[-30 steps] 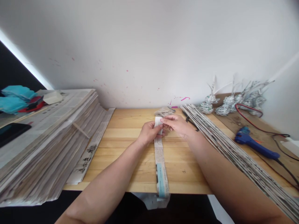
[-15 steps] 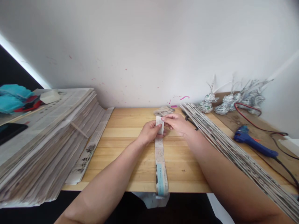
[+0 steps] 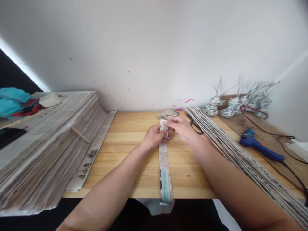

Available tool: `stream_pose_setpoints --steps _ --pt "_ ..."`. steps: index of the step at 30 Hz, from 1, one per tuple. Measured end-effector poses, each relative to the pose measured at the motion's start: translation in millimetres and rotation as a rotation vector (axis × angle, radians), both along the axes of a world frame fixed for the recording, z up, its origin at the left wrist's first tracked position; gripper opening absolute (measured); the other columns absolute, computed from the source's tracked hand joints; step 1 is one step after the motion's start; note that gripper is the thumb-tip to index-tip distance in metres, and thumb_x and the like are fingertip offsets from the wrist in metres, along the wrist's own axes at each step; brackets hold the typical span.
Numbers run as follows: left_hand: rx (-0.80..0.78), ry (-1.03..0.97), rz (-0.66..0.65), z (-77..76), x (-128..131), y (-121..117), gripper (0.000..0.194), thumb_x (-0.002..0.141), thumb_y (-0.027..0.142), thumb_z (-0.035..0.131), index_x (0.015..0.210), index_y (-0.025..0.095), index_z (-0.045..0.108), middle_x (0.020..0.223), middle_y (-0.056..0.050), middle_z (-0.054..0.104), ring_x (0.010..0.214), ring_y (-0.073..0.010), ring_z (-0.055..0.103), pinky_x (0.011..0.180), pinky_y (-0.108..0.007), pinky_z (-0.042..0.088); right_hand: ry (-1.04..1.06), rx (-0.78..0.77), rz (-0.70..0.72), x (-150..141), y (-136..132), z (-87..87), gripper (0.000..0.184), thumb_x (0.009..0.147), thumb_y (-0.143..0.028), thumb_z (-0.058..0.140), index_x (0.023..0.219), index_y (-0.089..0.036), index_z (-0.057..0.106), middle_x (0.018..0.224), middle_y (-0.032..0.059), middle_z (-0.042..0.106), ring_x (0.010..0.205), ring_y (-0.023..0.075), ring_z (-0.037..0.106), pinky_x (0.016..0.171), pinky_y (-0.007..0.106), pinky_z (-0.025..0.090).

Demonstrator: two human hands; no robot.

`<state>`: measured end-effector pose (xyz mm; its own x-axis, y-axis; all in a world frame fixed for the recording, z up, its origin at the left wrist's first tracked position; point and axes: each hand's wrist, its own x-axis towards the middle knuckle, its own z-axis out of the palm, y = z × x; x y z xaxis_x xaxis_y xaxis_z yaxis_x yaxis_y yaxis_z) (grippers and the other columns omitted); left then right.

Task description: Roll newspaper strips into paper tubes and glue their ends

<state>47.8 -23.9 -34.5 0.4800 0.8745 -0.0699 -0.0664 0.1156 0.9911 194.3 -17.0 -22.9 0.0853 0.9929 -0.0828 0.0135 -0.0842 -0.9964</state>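
A long narrow strip of newspaper (image 3: 164, 160) runs down the middle of the wooden table, its near end hanging over the front edge. My left hand (image 3: 156, 134) grips the strip close to its far end, thumb on top and fingertips showing beyond its right side. At the top right corner of that end, my right hand (image 3: 177, 125) pinches the paper between thumb and finger. A small crumpled clear bag (image 3: 168, 114) lies just behind the hands. Scissors with black handles (image 3: 196, 127) are partly hidden beside my right wrist.
At left rises a tall stack of newspapers (image 3: 60, 150) with a phone (image 3: 11, 136) on top. Thin rolled paper sticks (image 3: 231, 150) lie along the right. Beyond them are a blue glue gun (image 3: 260, 146), its cord, and several woven paper shapes (image 3: 233, 107) on cardboard by the wall.
My right hand has shifted slightly left along the strip's far end, and more of the scissors' handles shows. My left hand keeps its grip. The view has moved a little.
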Motion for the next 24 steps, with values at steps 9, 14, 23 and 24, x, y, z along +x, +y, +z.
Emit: stream_pose_setpoints --steps 9,14,23,24 --pt "0.096 0.023 -0.003 -5.1 0.7 0.5 0.031 0.078 0.04 0.068 0.091 0.013 0.061 0.082 -0.008 0.068 0.072 -0.0158 0.065 0.064 -0.027 0.055 0.031 0.019 0.015 -4.9 -2.4 2.1 0.039 0.056 -0.045 0.081 0.059 -0.017 0.055 0.046 -0.0041 0.052 0.04 0.0058 0.038 0.038 0.021 0.024" --pt "0.102 0.038 0.093 -7.3 3.1 -0.9 0.035 0.074 0.045 0.07 0.089 0.016 0.061 0.075 -0.004 0.067 0.067 -0.0162 0.065 0.058 -0.027 0.055 0.028 0.062 0.009 -9.9 -4.9 0.4 0.039 0.058 -0.045 0.081 0.058 -0.017 0.054 0.046 -0.0043 0.051 0.041 0.006 0.038 0.039 0.021 0.025" --pt "-0.018 -0.051 0.15 -1.4 1.0 -1.0 0.032 0.073 0.039 0.073 0.089 0.012 0.065 0.074 -0.005 0.065 0.062 -0.0147 0.064 0.053 -0.026 0.055 0.04 0.117 0.118 0.0 -1.8 3.5 0.036 0.072 -0.051 0.07 0.067 -0.016 0.063 0.054 -0.0023 0.051 0.047 0.0069 0.041 0.04 0.021 0.025" --pt "-0.027 -0.06 0.146 -0.7 0.7 -0.8 0.031 0.073 0.038 0.073 0.089 0.012 0.065 0.074 -0.005 0.065 0.063 -0.0147 0.064 0.053 -0.025 0.054 0.026 0.119 0.151 4.0 -0.5 3.6 0.035 0.073 -0.051 0.069 0.069 -0.016 0.065 0.056 -0.002 0.051 0.048 0.0071 0.042 0.041 0.021 0.025"
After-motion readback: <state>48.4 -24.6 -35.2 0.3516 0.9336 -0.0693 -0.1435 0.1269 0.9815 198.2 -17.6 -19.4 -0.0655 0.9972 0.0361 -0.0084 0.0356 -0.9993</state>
